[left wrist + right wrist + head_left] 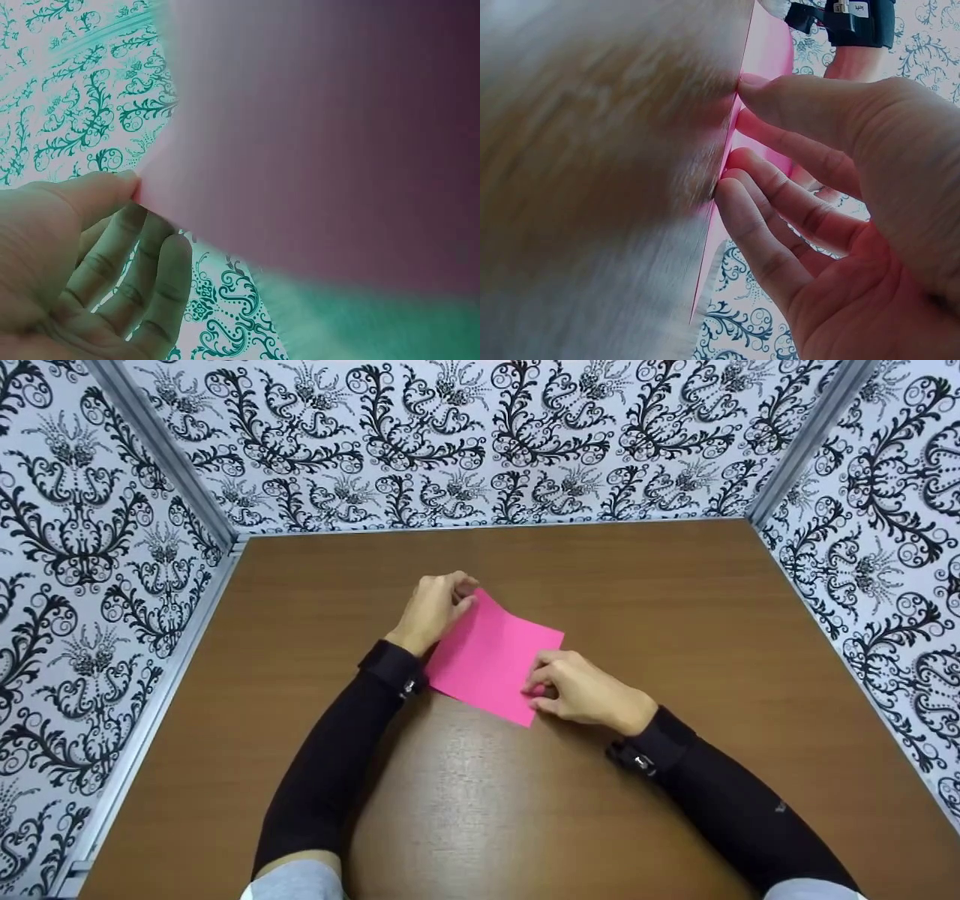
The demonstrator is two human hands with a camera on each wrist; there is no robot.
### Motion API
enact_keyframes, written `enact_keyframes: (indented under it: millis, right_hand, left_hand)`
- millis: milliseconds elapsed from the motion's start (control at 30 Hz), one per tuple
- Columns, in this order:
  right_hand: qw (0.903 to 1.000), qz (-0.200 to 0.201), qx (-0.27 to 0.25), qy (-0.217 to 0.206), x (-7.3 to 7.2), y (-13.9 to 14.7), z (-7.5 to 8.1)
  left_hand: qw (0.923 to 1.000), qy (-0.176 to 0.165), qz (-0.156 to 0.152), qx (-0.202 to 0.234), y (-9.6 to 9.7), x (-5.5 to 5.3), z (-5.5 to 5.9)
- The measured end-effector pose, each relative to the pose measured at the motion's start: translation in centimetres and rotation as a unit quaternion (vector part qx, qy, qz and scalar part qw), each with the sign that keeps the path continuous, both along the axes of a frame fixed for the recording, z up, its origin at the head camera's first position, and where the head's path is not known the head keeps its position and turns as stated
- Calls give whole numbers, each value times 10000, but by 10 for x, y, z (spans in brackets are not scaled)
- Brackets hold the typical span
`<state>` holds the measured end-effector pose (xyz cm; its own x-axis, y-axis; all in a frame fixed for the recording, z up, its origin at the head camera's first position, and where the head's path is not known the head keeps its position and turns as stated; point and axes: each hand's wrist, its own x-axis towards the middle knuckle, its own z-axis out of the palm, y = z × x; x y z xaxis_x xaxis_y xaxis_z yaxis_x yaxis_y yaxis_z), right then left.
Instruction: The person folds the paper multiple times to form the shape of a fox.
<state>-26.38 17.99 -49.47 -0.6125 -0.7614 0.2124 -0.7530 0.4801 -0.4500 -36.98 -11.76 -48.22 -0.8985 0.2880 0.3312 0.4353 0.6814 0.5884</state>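
Observation:
A square sheet of bright pink paper (487, 660) lies at an angle on the brown table, its far-left side bowed upward. My left hand (439, 607) pinches its far-left corner between thumb and fingers. In the left wrist view the paper (322, 150) looks pale and blurred, spreading out from the left thumb tip (127, 186). At the paper's right edge, my right hand (581, 690) rests its fingertips on the sheet. Seen from the right wrist, the thumb and spread fingers of that hand (817, 202) touch down along the thin pink edge, thumb apart from fingers.
The brown wooden table (675, 600) extends around the paper on all sides. Patterned black-and-white panels (480, 442) stand at the back and both sides, joined by grey metal posts (165, 450). Dark sleeves (330, 765) with wrist straps cover both forearms.

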Motion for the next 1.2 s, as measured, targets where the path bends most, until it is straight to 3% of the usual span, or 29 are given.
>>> enact_keyframes:
  millis: [500,1200]
  right_hand:
    - [10000,-13,37,-34,-1,1,1]
    - [10000,26,4,77,-2,1,-3]
  left_hand:
    - [9997,189,-30,-176,2,16,8]
    - [9956,616,-590,-386,9,61,11]
